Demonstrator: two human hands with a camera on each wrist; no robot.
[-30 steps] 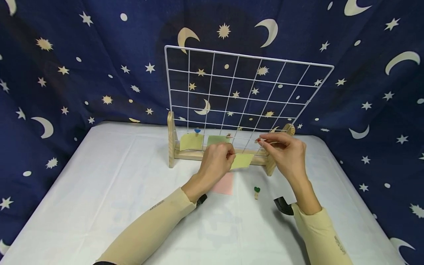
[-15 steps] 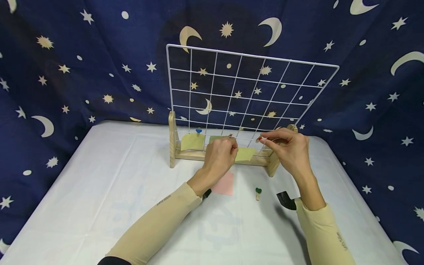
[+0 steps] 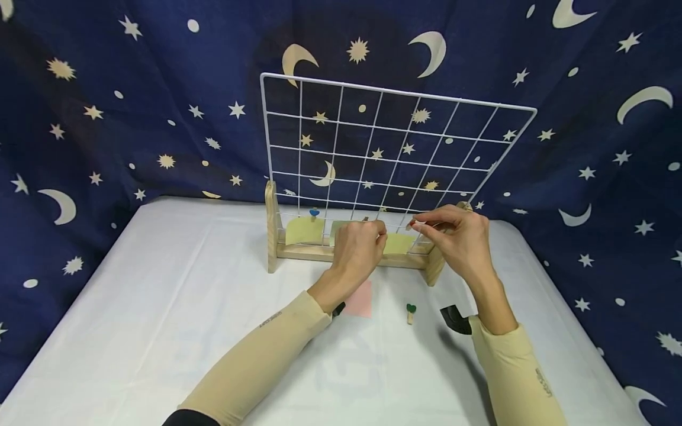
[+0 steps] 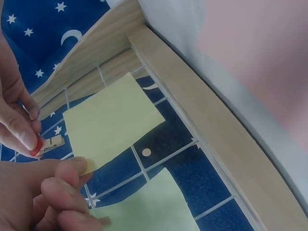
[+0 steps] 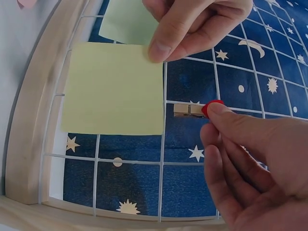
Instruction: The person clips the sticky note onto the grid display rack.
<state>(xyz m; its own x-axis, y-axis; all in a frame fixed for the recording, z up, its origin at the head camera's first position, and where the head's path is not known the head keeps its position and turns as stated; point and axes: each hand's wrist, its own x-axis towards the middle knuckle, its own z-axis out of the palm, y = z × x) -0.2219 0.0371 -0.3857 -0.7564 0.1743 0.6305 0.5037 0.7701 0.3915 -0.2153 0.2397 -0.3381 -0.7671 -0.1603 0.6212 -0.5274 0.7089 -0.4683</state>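
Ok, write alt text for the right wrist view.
A right hand pinches a red-topped wooden clothespin near a yellow note, which the left hand pinches by a corner in front of a white wire grid. Partly behind the left hand is a pale green note; blue star-patterned cloth shows through the grid.

- The yellow paper note (image 5: 113, 89) is square and almost flat; the fingers of the left hand (image 3: 356, 251) pinch one corner, before the lower part of the white wire grid (image 3: 366, 156).
- The small wooden clothespin (image 5: 187, 110) has a red top, which the right hand (image 3: 462, 239) pinches; its bare end points toward the note, just beside its edge.
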